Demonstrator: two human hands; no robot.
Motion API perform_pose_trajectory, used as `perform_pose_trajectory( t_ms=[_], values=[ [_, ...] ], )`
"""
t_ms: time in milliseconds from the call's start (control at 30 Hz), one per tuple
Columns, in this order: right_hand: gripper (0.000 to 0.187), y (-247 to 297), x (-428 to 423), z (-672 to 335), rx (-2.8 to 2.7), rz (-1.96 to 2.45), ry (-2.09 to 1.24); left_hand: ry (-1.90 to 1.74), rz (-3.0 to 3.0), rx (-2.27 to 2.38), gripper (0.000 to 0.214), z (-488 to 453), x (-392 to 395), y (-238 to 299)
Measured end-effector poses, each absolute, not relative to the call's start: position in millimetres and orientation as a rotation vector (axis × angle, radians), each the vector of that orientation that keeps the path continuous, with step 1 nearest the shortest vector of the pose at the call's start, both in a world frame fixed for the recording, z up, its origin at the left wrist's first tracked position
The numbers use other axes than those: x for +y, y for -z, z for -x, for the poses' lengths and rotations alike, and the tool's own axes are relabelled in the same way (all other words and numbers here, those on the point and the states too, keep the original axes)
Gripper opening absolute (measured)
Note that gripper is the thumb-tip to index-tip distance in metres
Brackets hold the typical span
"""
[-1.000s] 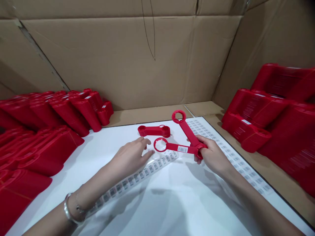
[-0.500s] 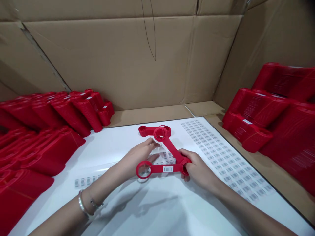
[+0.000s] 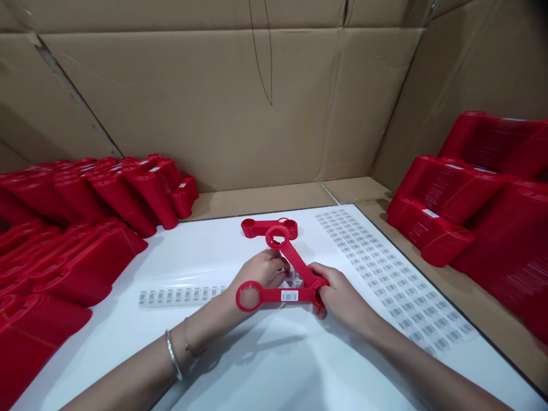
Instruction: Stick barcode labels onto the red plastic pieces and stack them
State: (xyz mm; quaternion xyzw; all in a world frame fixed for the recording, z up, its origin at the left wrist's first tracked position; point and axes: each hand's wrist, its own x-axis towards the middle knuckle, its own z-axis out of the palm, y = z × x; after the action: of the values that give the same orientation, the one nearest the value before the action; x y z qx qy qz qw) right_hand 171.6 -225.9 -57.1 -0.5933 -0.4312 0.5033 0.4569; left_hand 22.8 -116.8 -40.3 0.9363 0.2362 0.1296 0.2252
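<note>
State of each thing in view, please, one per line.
Held red pieces: fanned apart, nearer one labelled
Right hand: closed on their overlapping ends
Left hand: fingers curled near the label strip; grip unclear
Label strip: partly covered
Label sheet: lying flat
Middle red stack: lying, partly hidden
Left red bundles: packed together
Right red bundles: piled up
Cord: hanging in a loop

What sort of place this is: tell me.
Probably a workbench in a workshop or factory: brown cardboard walls behind a flat white tabletop, a strip of small black-and-white barcode stickers, and stacks of red plastic ring-ended bars at both sides.
</note>
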Motion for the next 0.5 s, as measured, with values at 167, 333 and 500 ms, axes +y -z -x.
perform_pose_trajectory(
  t_ms=[167, 333, 500],
  values=[
    [0.027, 54, -224, -172, -1.057, 1.527, -1.226, -0.277, -2.185, 0.624, 0.015, -12, -99, 15],
    [0.028, 56, -225, -169, -1.12, 1.577, -1.151, -0.327, -1.921, 0.804, 0.024, -2, -105, -22],
    [0.025, 58, -228, -166, -1.203, 1.579, -1.021, -0.347, -1.865, 0.823, 0.023, -17, -137, -20]
  ],
)
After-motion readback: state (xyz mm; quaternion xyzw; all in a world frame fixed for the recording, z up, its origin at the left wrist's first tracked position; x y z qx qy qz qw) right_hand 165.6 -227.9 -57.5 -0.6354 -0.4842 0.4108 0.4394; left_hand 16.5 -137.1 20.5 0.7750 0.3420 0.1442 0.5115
